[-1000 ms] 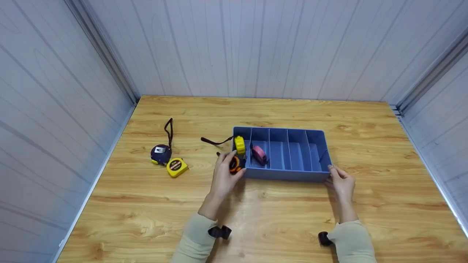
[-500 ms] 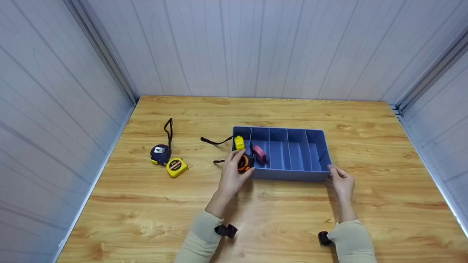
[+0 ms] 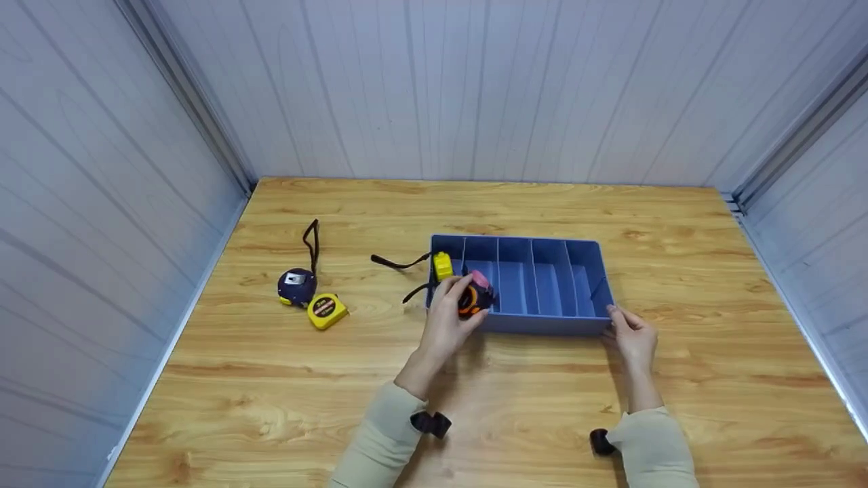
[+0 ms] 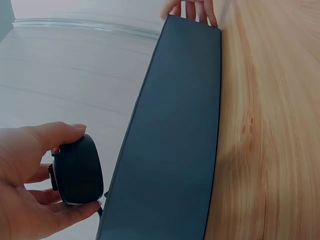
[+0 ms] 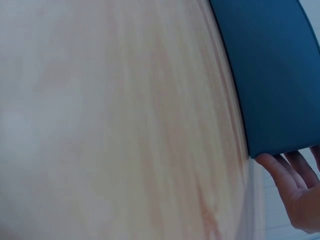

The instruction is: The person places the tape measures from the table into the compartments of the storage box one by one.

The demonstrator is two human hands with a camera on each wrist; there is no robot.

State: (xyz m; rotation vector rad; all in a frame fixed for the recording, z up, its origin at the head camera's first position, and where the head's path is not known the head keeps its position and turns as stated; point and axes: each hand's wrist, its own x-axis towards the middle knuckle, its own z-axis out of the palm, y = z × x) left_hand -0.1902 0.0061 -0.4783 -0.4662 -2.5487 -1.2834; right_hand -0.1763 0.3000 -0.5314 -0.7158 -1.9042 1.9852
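My left hand holds a black and orange tape measure between thumb and fingers, above the front left part of a blue divided box. In the left wrist view the black side of this tape measure shows just over the box rim. A black wrist strap trails left from it. My right hand grips the box's front right corner. Inside the leftmost compartment stands a yellow tape measure, its strap hanging outside. A pink tape measure in the second compartment is partly covered by the held one.
Left of the box, a dark blue tape measure with a black strap lies on the wooden table. Touching it is another yellow tape measure. White panel walls enclose the table's back and sides.
My left hand has moved right with the black and orange tape measure, from the leftmost compartment to over the second one. The right hand stays at the box corner.
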